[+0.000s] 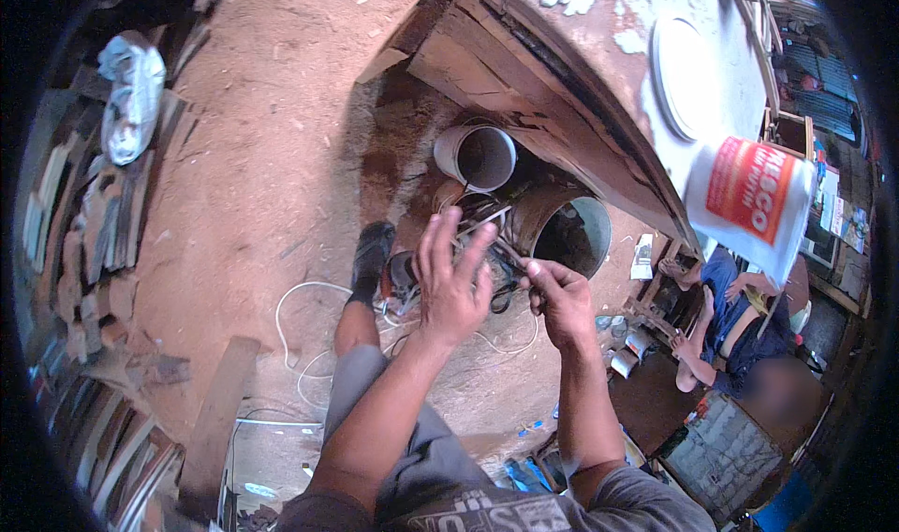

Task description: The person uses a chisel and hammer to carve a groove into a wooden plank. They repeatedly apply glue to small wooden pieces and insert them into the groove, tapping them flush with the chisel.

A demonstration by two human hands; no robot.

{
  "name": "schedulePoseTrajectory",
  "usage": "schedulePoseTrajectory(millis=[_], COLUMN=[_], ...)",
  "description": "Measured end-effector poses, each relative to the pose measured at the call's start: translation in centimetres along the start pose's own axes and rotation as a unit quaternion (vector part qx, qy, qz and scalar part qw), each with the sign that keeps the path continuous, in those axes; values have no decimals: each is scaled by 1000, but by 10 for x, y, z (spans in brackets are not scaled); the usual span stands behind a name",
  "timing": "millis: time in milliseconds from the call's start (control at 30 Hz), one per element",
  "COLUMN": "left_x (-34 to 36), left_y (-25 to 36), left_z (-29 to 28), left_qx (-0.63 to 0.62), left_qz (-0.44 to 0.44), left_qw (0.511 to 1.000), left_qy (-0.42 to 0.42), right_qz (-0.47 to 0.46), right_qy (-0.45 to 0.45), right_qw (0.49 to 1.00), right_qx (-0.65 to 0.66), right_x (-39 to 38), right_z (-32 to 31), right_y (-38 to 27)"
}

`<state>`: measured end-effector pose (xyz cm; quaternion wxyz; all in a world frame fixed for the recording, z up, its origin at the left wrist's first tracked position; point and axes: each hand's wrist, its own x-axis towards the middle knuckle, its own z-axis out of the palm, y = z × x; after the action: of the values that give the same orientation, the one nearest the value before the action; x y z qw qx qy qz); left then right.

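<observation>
View from my head, looking down. Nearest are my grey trousers (412, 438) and my leg reaching to a dark shoe (372, 256) on a bare red earth floor (272, 157), where a white cable (295, 331) loops. My left hand (451, 279) is raised, fingers spread and partly curled about thin wires (487, 225). My right hand (560, 298) is closed, thumb and fingers pinching the end of the same wire bundle just beside the left. Beyond the hands stand a grey bucket (478, 155) and a rusty drum (567, 228) under a worn wooden table (543, 73). Timber offcuts (84, 242) are stacked far left; a seated person (730, 326) is far right.
</observation>
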<state>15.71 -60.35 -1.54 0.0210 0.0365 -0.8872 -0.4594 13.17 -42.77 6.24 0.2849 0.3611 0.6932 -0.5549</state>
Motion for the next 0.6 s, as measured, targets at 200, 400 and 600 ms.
schedulePoseTrajectory(millis=[200,400,600], left_x=[-110,-233,-406], left_y=[70,181,200], left_z=[-112,-240,-317], left_qx=[-172,-273,-274], left_qz=[-6,-125,-77], left_qw=[971,926,951], left_qy=[-166,-230,-119], right_qz=[-31,-184,-314], right_qy=[-152,-210,-285], right_qw=[979,960,901], right_qx=[129,-3,-96], right_x=[-153,-320,-458], right_z=[4,-4,33], right_y=[9,52,105])
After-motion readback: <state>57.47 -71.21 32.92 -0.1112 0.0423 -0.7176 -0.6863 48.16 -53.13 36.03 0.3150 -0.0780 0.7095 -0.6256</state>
